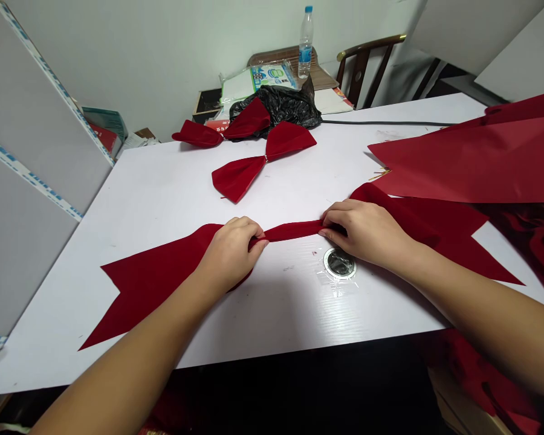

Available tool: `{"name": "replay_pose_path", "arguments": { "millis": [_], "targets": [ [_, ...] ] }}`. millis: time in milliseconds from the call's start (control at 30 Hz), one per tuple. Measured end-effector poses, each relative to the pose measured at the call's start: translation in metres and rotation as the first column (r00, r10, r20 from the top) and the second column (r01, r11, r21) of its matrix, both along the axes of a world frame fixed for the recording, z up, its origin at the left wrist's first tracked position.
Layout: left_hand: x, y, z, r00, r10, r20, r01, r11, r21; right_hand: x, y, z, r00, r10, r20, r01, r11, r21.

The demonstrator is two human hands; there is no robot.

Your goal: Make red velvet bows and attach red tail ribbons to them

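A long red velvet ribbon (158, 275) with notched ends lies across the white table (272, 314). My left hand (231, 251) pinches it left of the middle, thumb and fingers closed on the gathered cloth. Farther right, my right hand (360, 226) grips the same ribbon with bent fingers. Between the hands the cloth is bunched into a narrow strip. Its right tail spreads out behind my right wrist, partly hidden by the forearm. Beyond my hands lie two red velvet bows, a nearer bow (242, 175) and a farther bow (249, 118), each cinched at its centre.
Notched red cloth pieces (471, 160) are piled at the right. A round metal-rimmed cable hole (340, 263) is taped over near my right hand. At the back are a black plastic bag (290, 106), a water bottle (305, 45) and a wooden chair (362, 66). Grey panels (31, 109) stand left.
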State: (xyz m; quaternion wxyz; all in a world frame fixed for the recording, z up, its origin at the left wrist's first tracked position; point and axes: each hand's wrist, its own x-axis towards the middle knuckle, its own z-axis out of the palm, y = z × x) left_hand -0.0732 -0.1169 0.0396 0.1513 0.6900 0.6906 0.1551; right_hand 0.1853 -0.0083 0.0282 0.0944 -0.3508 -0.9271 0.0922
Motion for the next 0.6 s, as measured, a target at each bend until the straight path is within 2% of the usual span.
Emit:
{"name": "replay_pose_path", "arguments": {
  "millis": [267, 433, 533, 600],
  "targets": [
    [-0.0027, -0.0009, 0.0004, 0.996, 0.051, 0.072, -0.052, 0.999, 0.011, 0.0043, 0.009, -0.0048, 0.992, 0.022, -0.126, -0.034, 0.995, -0.09],
    [-0.0034, -0.0005, -0.0013, 0.992, 0.075, 0.1, -0.08, 0.996, 0.043, 0.0059, 0.0103, -0.0048, 0.997, -0.027, -0.078, 0.021, 0.997, -0.071],
    [-0.0032, 0.0003, -0.0008, 0.993, 0.059, 0.103, -0.064, 0.997, 0.051, 0.006, 0.009, -0.0039, 0.996, -0.07, -0.051, 0.067, 0.996, -0.055],
    [-0.0035, 0.0013, -0.0006, 0.993, 0.038, 0.11, -0.045, 0.997, 0.059, 0.0054, 0.008, -0.0037, 0.997, -0.054, -0.057, 0.051, 0.998, -0.044]
  ]
}}
